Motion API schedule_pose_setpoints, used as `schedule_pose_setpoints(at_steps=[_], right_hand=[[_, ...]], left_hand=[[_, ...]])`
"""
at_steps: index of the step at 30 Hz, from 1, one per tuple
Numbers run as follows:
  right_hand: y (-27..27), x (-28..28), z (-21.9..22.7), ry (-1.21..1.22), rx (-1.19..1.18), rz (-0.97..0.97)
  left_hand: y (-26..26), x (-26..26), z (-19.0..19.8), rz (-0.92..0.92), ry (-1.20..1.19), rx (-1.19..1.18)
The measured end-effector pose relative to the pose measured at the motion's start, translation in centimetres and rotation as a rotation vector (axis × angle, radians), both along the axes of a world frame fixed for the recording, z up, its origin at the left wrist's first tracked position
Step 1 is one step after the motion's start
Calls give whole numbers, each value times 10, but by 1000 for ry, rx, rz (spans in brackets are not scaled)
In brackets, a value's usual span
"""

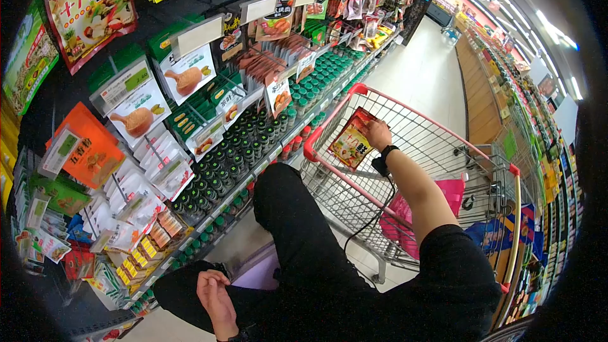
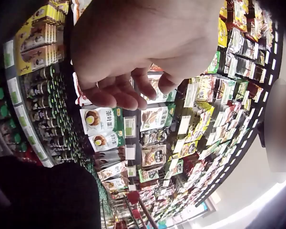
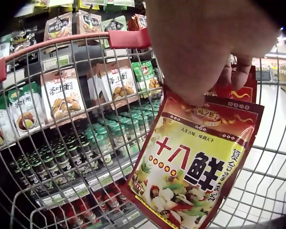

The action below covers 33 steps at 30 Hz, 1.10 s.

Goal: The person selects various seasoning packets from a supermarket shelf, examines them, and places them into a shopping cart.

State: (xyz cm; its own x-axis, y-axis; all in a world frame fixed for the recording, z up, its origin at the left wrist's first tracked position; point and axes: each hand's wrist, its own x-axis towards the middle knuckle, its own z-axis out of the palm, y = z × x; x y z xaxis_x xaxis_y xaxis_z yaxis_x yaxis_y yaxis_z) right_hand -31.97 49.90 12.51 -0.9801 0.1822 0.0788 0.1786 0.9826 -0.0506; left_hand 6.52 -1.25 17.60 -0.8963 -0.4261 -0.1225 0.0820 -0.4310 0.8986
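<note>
My right hand (image 1: 379, 135) reaches inside the wire shopping cart (image 1: 443, 142) and pinches a red-and-yellow seasoning packet (image 1: 350, 145) by its top edge. In the right wrist view the packet (image 3: 190, 162) hangs face out, showing large characters and a picture of mixed vegetables, with more red packaging (image 3: 243, 93) behind it near the fingers. My left hand (image 1: 215, 297) hangs loosely over the lap with nothing in it. Seen from the left wrist, the fingers (image 2: 126, 93) are relaxed, with the shelf of packets in the background.
To the left, a shelf holds hanging seasoning packets (image 1: 187, 73) and rows of green-capped jars (image 1: 316, 76). A similar red-and-yellow packet (image 1: 92, 9) hangs at upper left. A pink bag (image 1: 402, 215) lies in the cart. Beyond it stretches the aisle floor (image 1: 418, 66), with wooden-sided displays (image 1: 475, 82) at right.
</note>
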Motion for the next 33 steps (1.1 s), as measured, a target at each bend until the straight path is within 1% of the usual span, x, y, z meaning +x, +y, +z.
schedule_pose_setpoints(at_steps=[3, 6, 9, 10, 12, 13, 14, 16, 17, 18, 21, 22, 25, 26, 27, 29, 31, 33], right_hand=[[-14, 11, 15, 81, 22, 69], [0, -1, 3, 16, -38, 48], [-9, 5, 16, 91, 1, -20], [-12, 9, 21, 120, -68, -12], [7, -1, 6, 137, -224, 70], [10, -3, 6, 146, -301, 111], [14, -5, 5, 158, -233, 146], [28, -9, -1, -1, -595, 185], [19, -1, 13, -80, -775, 201], [14, 13, 29, -184, -909, 142], [28, 16, 48, -393, -681, 440], [20, 27, 61, -352, -743, 348], [11, 35, 103, -397, -773, 393], [1, 41, 125, -385, -741, 428], [-1, 42, 144, -377, -716, 511], [-23, 59, 205, -277, -589, 622], [-51, 85, 253, -67, -538, 672], [-86, 108, 292, 39, -438, 732]], left_hand=[[-2, 1, -2, 8, -7, 11], [-1, 1, 1, 18, -12, 12], [-3, 2, -3, 17, -10, 4], [-3, 2, -3, 17, -8, 4], [-3, 2, -4, 17, -3, 3], [-4, 2, -6, 12, -5, 7], [-5, 1, -7, 6, -7, 10], [-4, 1, -5, 7, -12, 13], [-2, -1, -2, 12, -14, 13], [0, -3, 0, 16, -15, 15], [1, -6, -3, -19, -7, 26], [2, -8, -1, -33, -8, 36], [5, -11, 2, -64, 3, 63], [5, -12, 1, -73, 15, 73], [5, -13, -1, -80, 28, 81], [7, -16, 0, -107, 61, 41], [5, -15, 0, -111, 107, 21], [5, -12, -2, -75, 33, -28]])
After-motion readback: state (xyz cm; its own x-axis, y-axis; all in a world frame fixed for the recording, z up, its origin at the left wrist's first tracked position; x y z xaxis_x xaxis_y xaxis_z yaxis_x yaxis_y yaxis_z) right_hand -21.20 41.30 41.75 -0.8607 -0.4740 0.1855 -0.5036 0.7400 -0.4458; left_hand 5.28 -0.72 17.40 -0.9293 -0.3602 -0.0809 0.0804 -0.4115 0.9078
